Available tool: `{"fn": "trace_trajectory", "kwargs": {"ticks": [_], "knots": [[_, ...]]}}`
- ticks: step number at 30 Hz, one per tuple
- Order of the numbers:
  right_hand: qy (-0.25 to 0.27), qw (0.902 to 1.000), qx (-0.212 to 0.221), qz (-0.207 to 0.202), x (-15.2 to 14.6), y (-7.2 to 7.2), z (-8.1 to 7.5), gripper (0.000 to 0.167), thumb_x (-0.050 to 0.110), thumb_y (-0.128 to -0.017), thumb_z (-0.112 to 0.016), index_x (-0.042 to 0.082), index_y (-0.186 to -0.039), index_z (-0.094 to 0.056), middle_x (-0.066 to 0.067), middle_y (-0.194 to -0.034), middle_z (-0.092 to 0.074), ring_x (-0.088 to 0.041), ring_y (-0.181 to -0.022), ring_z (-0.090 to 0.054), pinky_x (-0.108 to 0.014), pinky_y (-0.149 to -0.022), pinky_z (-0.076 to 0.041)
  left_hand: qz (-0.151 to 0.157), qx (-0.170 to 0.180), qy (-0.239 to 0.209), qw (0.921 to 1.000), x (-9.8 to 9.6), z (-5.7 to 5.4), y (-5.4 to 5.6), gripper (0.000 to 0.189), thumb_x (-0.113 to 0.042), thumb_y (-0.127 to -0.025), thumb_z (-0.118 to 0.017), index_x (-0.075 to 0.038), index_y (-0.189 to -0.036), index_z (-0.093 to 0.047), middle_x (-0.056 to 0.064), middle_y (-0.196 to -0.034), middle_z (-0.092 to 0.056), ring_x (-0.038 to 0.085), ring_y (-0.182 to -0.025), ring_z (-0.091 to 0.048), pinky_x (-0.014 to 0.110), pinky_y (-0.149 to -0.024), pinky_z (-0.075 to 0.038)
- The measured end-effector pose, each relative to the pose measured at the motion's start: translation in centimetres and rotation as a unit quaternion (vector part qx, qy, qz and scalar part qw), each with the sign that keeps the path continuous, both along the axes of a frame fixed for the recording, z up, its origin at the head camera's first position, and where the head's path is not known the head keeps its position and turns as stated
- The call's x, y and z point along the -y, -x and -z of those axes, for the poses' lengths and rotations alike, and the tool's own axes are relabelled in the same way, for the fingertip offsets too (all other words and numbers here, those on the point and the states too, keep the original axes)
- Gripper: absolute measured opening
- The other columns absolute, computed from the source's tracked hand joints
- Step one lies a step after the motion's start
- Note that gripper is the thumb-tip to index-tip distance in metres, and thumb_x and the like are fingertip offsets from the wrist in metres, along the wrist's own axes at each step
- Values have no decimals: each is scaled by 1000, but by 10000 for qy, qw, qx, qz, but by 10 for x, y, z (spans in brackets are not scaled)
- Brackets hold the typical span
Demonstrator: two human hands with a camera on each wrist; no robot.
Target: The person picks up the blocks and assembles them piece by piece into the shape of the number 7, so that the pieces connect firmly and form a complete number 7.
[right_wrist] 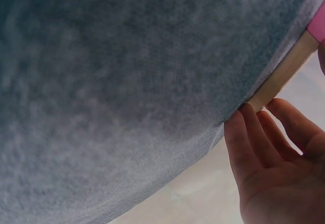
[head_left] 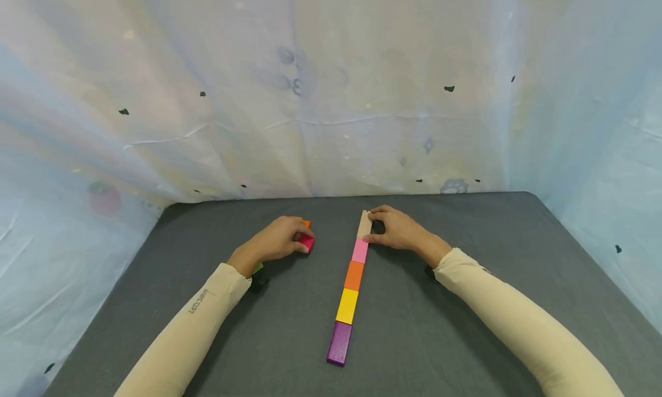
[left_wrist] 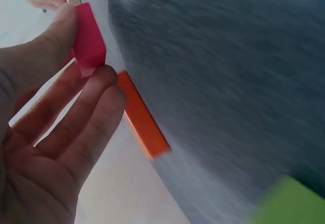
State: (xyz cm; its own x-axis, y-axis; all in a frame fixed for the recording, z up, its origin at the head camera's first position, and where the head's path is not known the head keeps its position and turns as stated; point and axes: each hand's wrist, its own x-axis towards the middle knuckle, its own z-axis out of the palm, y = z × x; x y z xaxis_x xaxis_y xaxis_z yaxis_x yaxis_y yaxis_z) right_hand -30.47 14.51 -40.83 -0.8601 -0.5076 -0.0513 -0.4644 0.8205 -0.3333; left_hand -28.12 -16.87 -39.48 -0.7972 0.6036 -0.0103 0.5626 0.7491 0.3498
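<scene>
My left hand pinches a red block between thumb and fingers, left of the row. Across the table, my right hand grips a plain wooden block by its ends, thumb at the near end and fingers at the far one. That block forms the far end of a straight line of blocks. Below it follow a pink block, an orange block, a yellow block and a purple block, set end to end.
Another orange block lies beyond my left hand, mostly hidden in the head view. A green block shows near my left wrist. The dark grey table ends at a pale hanging curtain along the back and sides.
</scene>
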Motion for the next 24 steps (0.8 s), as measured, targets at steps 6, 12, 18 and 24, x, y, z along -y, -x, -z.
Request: {"fn": "trace_trajectory", "kwargs": {"ticks": [6,12,18,24], "knots": [[23,10000,18,27,0,-1,-1,73,49,-91,-68,3,-145,-50,-17,-153,-43,-36,-139,-45,-53,-113,-38,-47,-120,-51,9999,-27,-2,13,32,-22,-89,-75,-10,-119,-73,4,-108,-67,17,-93,-58,33,-85,-52],[30,9999,96,68,-1,0,0,73,51,-91,-67,4,-145,-50,-16,-153,-43,-34,-139,-45,-52,-113,-39,-170,-129,-92,9997,-47,0,26,32,-21,-91,-74,-9,-121,-72,7,-112,-67,18,-94,-57,35,-88,-52],[93,9999,101,102,0,1,-1,73,50,-90,-68,4,-145,-51,-16,-153,-44,-35,-138,-46,-53,-113,-38,-362,-186,-168,9990,-58,8,37,31,-20,-92,-72,-8,-120,-72,9,-112,-67,21,-95,-58,36,-89,-51],[90,9999,85,104,1,0,0,73,49,-90,-69,3,-145,-51,-17,-152,-44,-36,-138,-46,-53,-112,-39,-609,-134,-57,9980,-69,14,46,31,-21,-93,-71,-7,-121,-72,12,-118,-67,26,-106,-60,39,-97,-51]]}}
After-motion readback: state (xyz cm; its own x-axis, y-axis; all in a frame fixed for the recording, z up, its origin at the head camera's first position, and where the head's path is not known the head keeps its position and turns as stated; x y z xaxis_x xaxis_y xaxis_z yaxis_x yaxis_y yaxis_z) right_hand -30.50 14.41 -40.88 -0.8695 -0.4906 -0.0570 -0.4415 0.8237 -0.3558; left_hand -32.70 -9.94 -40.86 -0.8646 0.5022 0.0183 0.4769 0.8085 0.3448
